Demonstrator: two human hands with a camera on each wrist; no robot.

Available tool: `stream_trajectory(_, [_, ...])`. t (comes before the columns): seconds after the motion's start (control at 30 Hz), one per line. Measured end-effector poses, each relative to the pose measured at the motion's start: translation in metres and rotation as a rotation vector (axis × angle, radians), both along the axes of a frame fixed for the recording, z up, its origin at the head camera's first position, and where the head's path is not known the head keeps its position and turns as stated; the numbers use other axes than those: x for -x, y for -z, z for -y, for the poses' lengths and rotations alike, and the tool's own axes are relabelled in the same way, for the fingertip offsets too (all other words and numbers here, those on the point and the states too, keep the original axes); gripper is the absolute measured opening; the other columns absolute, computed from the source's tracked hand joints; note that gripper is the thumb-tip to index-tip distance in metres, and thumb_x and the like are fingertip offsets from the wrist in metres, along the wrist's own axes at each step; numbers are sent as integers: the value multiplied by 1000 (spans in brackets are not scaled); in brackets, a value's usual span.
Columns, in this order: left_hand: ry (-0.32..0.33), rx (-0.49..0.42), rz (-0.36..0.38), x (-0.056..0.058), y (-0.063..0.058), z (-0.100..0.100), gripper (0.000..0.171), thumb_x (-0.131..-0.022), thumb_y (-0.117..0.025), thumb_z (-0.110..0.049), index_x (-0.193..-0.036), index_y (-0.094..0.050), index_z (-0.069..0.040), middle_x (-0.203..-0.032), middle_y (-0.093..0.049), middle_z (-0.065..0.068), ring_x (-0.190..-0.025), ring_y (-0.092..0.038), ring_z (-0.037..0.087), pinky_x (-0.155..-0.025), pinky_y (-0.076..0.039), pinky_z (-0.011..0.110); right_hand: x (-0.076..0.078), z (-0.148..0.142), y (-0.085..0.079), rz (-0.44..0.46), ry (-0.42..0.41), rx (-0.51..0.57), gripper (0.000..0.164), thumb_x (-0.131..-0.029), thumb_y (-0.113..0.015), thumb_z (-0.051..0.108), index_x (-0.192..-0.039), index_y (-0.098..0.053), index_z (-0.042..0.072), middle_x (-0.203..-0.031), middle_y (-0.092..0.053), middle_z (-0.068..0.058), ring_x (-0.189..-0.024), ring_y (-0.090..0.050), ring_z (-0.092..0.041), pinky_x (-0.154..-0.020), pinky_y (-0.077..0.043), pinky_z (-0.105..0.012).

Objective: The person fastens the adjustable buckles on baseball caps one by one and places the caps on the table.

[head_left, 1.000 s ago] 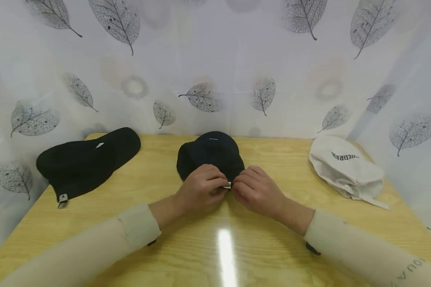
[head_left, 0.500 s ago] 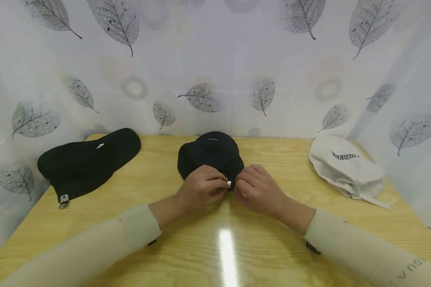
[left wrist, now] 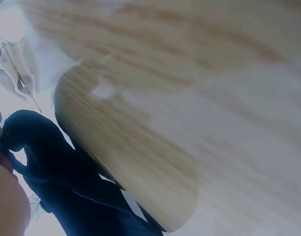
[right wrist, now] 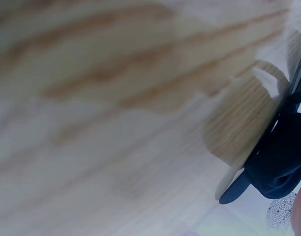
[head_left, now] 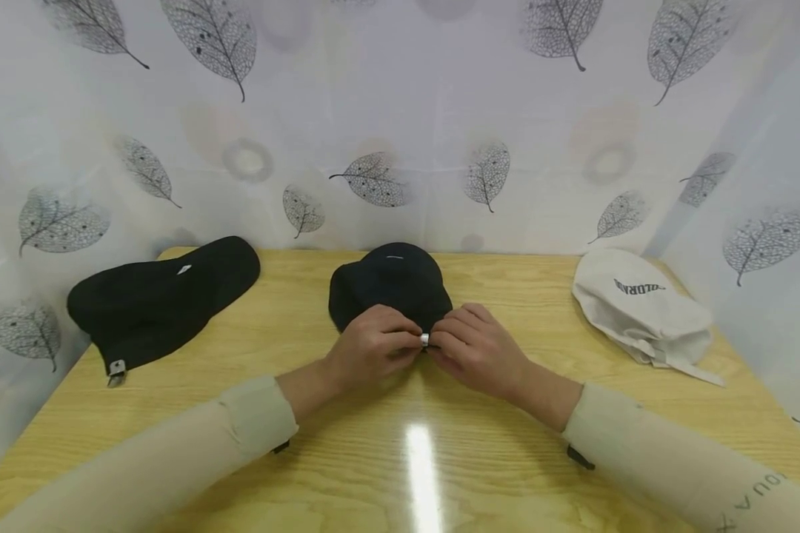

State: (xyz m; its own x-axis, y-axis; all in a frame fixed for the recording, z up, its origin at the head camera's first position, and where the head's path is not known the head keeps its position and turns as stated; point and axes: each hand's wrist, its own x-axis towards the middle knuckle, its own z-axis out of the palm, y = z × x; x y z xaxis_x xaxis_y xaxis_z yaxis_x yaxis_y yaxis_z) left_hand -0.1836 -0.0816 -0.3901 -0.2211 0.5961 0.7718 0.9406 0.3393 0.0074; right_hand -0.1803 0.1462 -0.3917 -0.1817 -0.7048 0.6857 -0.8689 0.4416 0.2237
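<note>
A dark navy baseball cap [head_left: 390, 285] lies in the middle of the wooden table, its back edge toward me. At that edge a small silver buckle [head_left: 424, 339] shows between my fingertips. My left hand [head_left: 376, 344] pinches the strap at the buckle's left side. From the right, my right hand [head_left: 476, 352] pinches the strap close beside the buckle; the fingers hide most of the strap. In the left wrist view the cap [left wrist: 81, 182] appears dark at lower left, with part of the left hand [left wrist: 8, 201] at the frame edge. The right wrist view catches the cap [right wrist: 281, 157] at far right.
On the left lies a black cap [head_left: 147, 303] with a metal clasp [head_left: 117, 368] on its strap. A cream cap [head_left: 640, 303] with dark lettering rests at the right. Behind the wooden table [head_left: 347, 466] hangs a leaf-patterned curtain [head_left: 427, 96].
My right hand shifted slightly right, away from the buckle, then came back left to it. My left hand has stayed nearly in place, and the cap has hardly moved.
</note>
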Motion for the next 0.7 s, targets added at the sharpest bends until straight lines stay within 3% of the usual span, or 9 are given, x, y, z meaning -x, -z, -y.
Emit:
stream_trajectory(0.37, [-5, 27, 6, 0, -1, 0, 12, -74, -87, -7, -83, -79, -9, -88, -73, 2, -82, -68, 15, -79, -55, 27, 1, 1, 1, -10, -27, 9, 7, -84, -75, 10, -83, -69, 7, -88, -68, -5, -83, -63, -24, -80, -50, -39])
stream_trajectory(0.7, [-14, 31, 6, 0, -1, 2, 11, -73, -86, -6, -81, -79, -9, -87, -73, 3, -81, -69, 15, -79, -56, 27, 0, 0, -2, -1, 5, -22, 8, -85, -63, 10, -78, -62, 9, -86, -66, -4, -84, -62, -24, -81, -50, -39])
